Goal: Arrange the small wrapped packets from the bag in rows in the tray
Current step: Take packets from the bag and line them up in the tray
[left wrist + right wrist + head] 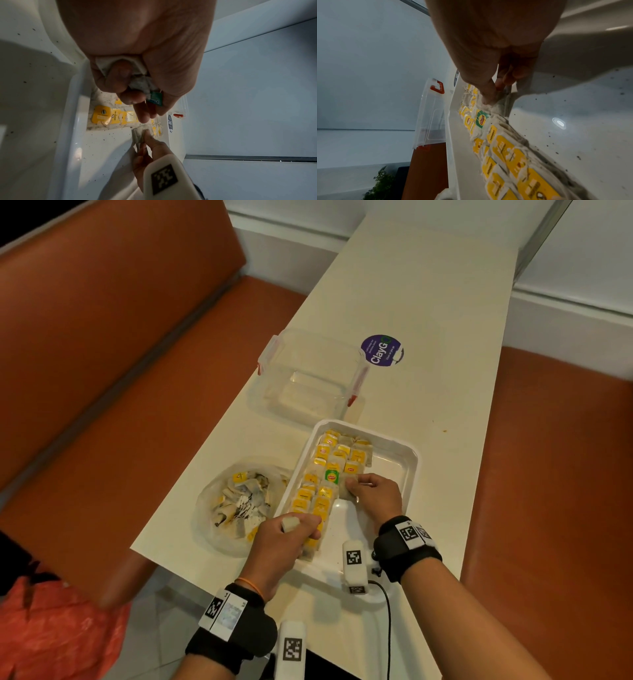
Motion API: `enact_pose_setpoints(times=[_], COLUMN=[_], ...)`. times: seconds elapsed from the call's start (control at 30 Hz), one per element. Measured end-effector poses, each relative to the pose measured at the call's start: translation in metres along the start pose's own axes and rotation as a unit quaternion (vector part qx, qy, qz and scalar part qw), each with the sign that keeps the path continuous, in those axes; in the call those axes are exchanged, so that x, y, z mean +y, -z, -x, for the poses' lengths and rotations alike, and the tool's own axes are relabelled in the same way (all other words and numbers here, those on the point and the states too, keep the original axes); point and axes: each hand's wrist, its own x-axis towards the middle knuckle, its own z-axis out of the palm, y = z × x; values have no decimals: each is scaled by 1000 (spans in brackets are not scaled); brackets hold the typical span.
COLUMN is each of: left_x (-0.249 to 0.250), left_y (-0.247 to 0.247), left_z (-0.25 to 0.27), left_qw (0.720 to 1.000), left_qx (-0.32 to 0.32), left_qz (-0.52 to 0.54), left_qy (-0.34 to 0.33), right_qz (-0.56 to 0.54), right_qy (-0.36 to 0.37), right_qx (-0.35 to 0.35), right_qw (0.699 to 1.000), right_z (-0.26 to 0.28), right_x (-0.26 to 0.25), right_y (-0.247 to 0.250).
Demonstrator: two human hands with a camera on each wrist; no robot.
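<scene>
A white tray (pixel 400 455) holds rows of small packets (pixel 322 474) with yellow tags and one green-tagged packet (pixel 331 476). My right hand (pixel 371 491) is inside the tray, pinching a packet (pixel 502 102) at the end of the third row. My left hand (pixel 287 537) hovers over the tray's near left part, fingers curled round a bunch of packets (pixel 139 79), one with a teal tag (pixel 155 99). A clear plastic bag (pixel 236 501) with several more packets lies left of the tray.
An empty clear plastic box (pixel 308 374) with red clips stands behind the tray on the cream table (pixel 428 320). A purple round sticker (pixel 381 350) is on the table. Orange benches (pixel 120 344) flank the table. The tray's right half (pixel 383 470) is bare.
</scene>
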Motion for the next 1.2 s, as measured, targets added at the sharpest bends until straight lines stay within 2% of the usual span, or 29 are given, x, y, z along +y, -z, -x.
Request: enact_pose_setpoints(times=[0.13,0.53,0.83,0.97,1.1,1.2], left_x=[-6,-11,-13,-6,1,6], left_y=[2,3,-1,-5,-6,-8], left_z=[-1,1,4,5,6,6], left_qw=[1000,1000,1000,997,982,968], left_qx=[-1,-4,-5,-3,-33,-61], left_qz=[1,10,9,70,170,227], left_qy=[8,10,16,40,75,87], right_qz=[-4,-9,-23,-53,-80,-97], right_qy=[6,-16,-11,-1,26,62], right_qx=[36,86,78,82,94,21], right_qw=[999,996,997,995,992,993], right_z=[-4,-4,4,9,21,43], right_x=[0,4,-4,-4,-14,-34], right_y=[0,-9,-4,4,17,23])
